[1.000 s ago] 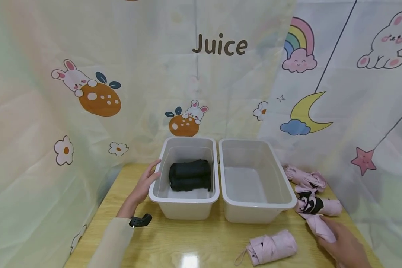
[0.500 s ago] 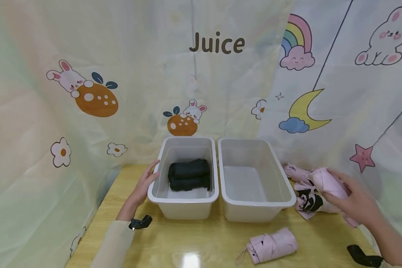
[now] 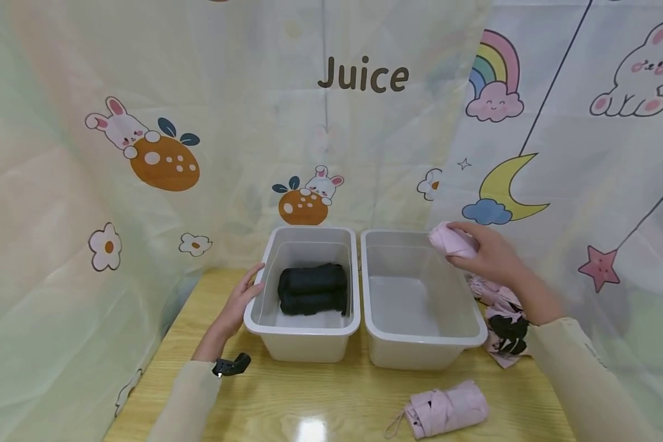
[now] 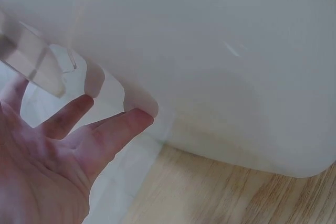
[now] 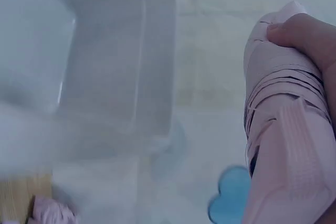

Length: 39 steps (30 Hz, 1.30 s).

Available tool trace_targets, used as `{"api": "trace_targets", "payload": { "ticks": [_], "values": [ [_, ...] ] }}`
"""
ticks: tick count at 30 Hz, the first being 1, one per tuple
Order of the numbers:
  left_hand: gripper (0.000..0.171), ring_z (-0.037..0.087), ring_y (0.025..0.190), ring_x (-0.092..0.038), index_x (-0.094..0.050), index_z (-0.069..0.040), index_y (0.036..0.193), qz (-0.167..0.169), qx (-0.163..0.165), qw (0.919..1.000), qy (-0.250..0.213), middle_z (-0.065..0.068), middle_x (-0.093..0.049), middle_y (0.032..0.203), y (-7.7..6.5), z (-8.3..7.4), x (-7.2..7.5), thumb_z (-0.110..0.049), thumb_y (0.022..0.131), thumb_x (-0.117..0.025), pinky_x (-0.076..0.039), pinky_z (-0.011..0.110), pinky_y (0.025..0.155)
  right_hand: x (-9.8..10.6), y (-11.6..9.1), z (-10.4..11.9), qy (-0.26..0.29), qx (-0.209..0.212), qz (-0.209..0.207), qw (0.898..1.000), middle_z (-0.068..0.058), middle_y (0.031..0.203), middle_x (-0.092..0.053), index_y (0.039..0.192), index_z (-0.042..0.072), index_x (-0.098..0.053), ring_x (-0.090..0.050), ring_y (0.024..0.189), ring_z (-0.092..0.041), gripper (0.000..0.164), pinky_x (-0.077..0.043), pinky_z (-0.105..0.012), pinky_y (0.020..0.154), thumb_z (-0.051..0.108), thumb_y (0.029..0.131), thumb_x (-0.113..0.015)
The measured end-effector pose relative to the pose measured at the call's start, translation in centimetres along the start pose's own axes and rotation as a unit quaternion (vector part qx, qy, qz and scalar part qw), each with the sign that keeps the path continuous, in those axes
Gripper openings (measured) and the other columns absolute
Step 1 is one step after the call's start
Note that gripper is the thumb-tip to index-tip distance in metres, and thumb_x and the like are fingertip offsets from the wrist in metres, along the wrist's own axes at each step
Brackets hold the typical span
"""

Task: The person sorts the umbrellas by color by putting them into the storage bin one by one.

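Note:
My right hand (image 3: pixel 488 253) grips a pink folded umbrella (image 3: pixel 453 240) over the far right corner of the right white bin (image 3: pixel 428 338). Close up in the right wrist view, the thumb lies along the umbrella's (image 5: pixel 286 77) rolled pink fabric, with its strap wound around the middle. With spread fingers, my left hand (image 3: pixel 237 307) touches the left side of the left white bin (image 3: pixel 309 331); in the left wrist view its fingertips (image 4: pixel 143 116) meet the bin's outer wall. Black rolled bundles (image 3: pixel 312 288) lie side by side inside that left bin. The right bin's floor shows bare.
Another pink folded umbrella (image 3: pixel 447 410) with a wrist loop lies on the wooden table (image 3: pixel 243 405) in front of the right bin. More pink umbrellas, one with a black pattern (image 3: pixel 505 334), lie right of that bin, partly behind my right arm. A printed curtain (image 3: pixel 243 153) hangs close behind.
My right hand has picked up the pink umbrella from the right of the table and carried it up and left over the right bin's edge. The left hand has stayed at the left bin.

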<state>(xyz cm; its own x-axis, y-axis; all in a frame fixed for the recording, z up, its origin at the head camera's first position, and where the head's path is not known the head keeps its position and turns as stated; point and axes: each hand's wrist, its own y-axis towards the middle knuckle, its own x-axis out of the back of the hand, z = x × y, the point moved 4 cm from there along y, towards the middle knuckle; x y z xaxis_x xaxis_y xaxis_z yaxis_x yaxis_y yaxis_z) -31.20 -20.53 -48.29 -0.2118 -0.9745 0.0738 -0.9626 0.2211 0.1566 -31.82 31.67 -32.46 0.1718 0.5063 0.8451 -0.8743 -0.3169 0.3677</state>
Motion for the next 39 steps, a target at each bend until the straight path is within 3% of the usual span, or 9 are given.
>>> {"api": "trace_targets", "payload": {
  "ticks": [6, 12, 20, 27, 31, 34, 37, 39],
  "values": [
    [0.054, 0.047, 0.128, -0.040, -0.025, -0.016, 0.154, -0.002, -0.004, 1.0000, -0.001, 0.025, -0.031, 0.150, -0.2, 0.0, 0.1, -0.024, 0.105, -0.043, -0.044, 0.054, 0.092, -4.5, 4.4, 0.9, 0.008, 0.000, 0.056, 0.998, -0.010, 0.139, -0.050, 0.141, 0.018, -0.050, -0.049, 0.113, -0.032, 0.069, -0.041, -0.058, 0.092, 0.031, 0.081, -0.079],
    [0.054, 0.046, 0.130, -0.038, -0.024, -0.017, 0.155, 0.001, 0.013, 0.9999, -0.001, 0.022, -0.027, 0.153, -0.2, 0.2, 0.0, -0.026, 0.104, -0.043, -0.042, 0.056, 0.094, -9.0, 6.5, 0.8, 0.027, 0.001, 0.088, 0.996, -0.009, 0.141, -0.048, 0.142, 0.020, -0.050, -0.048, 0.113, -0.031, 0.066, -0.041, -0.056, 0.092, 0.033, 0.083, -0.077],
    [0.054, 0.045, 0.128, -0.040, -0.026, -0.019, 0.154, -0.005, 0.005, 0.9999, 0.011, 0.020, -0.028, 0.153, -0.1, -0.1, 0.0, -0.030, 0.104, -0.044, -0.044, 0.053, 0.092, -12.4, 7.6, -0.2, 0.048, 0.001, 0.067, 0.997, -0.008, 0.132, -0.056, 0.138, 0.018, -0.055, -0.052, 0.101, -0.026, 0.062, -0.042, -0.046, 0.085, 0.024, 0.081, -0.079],
    [0.054, 0.045, 0.130, -0.038, -0.024, -0.020, 0.155, -0.003, 0.026, 0.9996, 0.010, 0.019, -0.025, 0.154, -0.8, 0.6, 0.3, -0.029, 0.104, -0.043, -0.043, 0.055, 0.093, -15.7, 7.1, -1.3, 0.098, -0.040, 0.114, 0.988, -0.008, 0.133, -0.055, 0.139, 0.020, -0.055, -0.051, 0.102, -0.026, 0.062, -0.040, -0.044, 0.088, 0.022, 0.083, -0.079],
    [0.054, 0.044, 0.130, -0.038, -0.026, -0.020, 0.154, -0.003, 0.016, 0.9999, 0.004, 0.018, -0.026, 0.154, -0.8, 0.7, 0.4, -0.029, 0.104, -0.044, -0.042, 0.055, 0.094, -16.8, 7.2, -1.7, 0.135, -0.041, 0.115, 0.983, -0.012, 0.131, -0.057, 0.137, 0.013, -0.057, -0.051, 0.101, -0.027, 0.061, -0.039, -0.041, 0.087, 0.014, 0.080, -0.080],
    [0.054, 0.045, 0.129, -0.038, -0.026, -0.020, 0.154, 0.001, 0.005, 1.0000, 0.000, 0.020, -0.028, 0.153, -0.5, 0.6, 0.4, -0.029, 0.104, -0.045, -0.043, 0.054, 0.092, -17.4, 7.3, -1.9, 0.182, -0.056, 0.132, 0.973, -0.017, 0.126, -0.058, 0.135, 0.008, -0.058, -0.050, 0.099, -0.029, 0.061, -0.041, -0.039, 0.083, 0.006, 0.077, -0.079],
    [0.054, 0.045, 0.129, -0.038, -0.026, -0.019, 0.154, 0.003, 0.001, 1.0000, -0.002, 0.021, -0.028, 0.153, -0.2, 0.7, 0.4, -0.027, 0.104, -0.044, -0.044, 0.052, 0.091, -18.1, 7.4, -2.4, 0.211, -0.086, 0.157, 0.961, -0.016, 0.122, -0.058, 0.135, 0.011, -0.059, -0.049, 0.097, -0.028, 0.063, -0.043, -0.035, 0.078, 0.002, 0.075, -0.078],
    [0.054, 0.046, 0.129, -0.038, -0.026, -0.018, 0.154, 0.003, 0.000, 1.0000, -0.004, 0.022, -0.028, 0.153, 0.0, 0.7, 0.4, -0.026, 0.104, -0.044, -0.045, 0.052, 0.091, -18.6, 7.6, -2.8, 0.218, -0.080, 0.166, 0.958, -0.017, 0.122, -0.058, 0.134, 0.011, -0.060, -0.050, 0.095, -0.028, 0.063, -0.044, -0.034, 0.075, 0.001, 0.074, -0.078]
  ]
}}
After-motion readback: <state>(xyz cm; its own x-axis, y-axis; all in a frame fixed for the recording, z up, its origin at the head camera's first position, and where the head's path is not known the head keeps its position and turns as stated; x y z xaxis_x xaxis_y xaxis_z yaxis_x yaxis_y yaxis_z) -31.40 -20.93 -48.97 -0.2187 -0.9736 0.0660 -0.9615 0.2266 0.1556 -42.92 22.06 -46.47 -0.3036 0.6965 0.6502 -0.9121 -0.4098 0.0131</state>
